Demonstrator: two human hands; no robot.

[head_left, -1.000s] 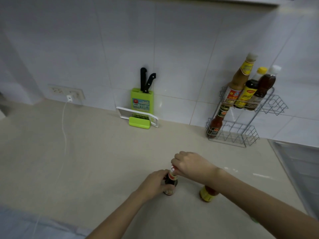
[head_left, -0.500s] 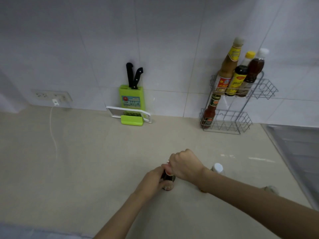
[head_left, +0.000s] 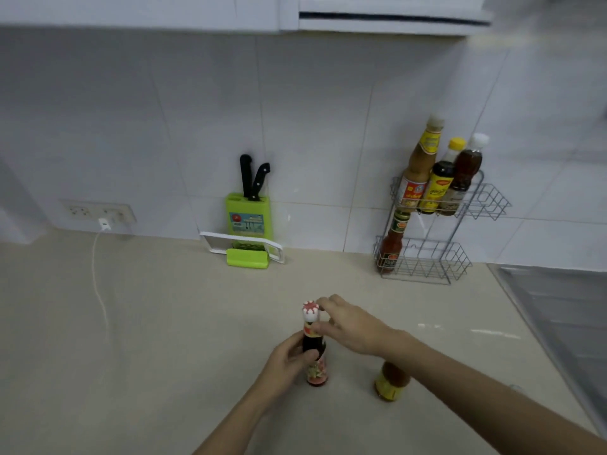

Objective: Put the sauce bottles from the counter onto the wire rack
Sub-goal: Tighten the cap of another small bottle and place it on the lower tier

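Observation:
A dark sauce bottle [head_left: 314, 348] with a red-and-white cap stands upright on the beige counter [head_left: 164, 323]. My left hand [head_left: 289, 362] grips its body from the left. My right hand [head_left: 353, 326] pinches its neck just under the cap. A second bottle with a yellow label [head_left: 391, 382] stands to the right, partly hidden under my right forearm. The two-tier wire rack [head_left: 460, 254] stands against the wall at the back right, with three bottles [head_left: 437, 178] on its top tier and a red sauce bottle [head_left: 392, 244] on the bottom tier.
A green knife block [head_left: 248, 218] with two black-handled knives and a white board leans on the wall at centre. A wall socket [head_left: 98, 213] with a white cable [head_left: 98, 284] is at the left. A steel sink [head_left: 568, 313] lies at the right.
The bottle's red-and-white cap is now uncovered; my right hand has slid off it to the neck. The view has tilted up, showing the cabinets above.

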